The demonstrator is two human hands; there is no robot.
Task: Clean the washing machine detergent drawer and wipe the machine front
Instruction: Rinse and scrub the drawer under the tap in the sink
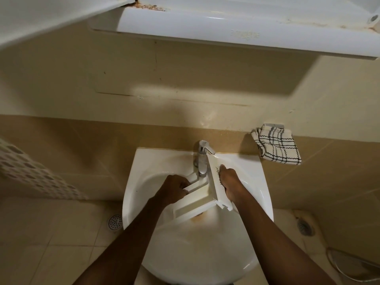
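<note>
You hold the detergent drawer [197,199] over the sink [144,167].
Your left hand [174,189] grips its rear; your right hand [229,183] clasps the front panel.

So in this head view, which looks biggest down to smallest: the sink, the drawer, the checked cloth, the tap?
1. sink
2. detergent drawer
3. checked cloth, bunched and farther from the camera, so its place against the drawer is unsure
4. tap
</note>
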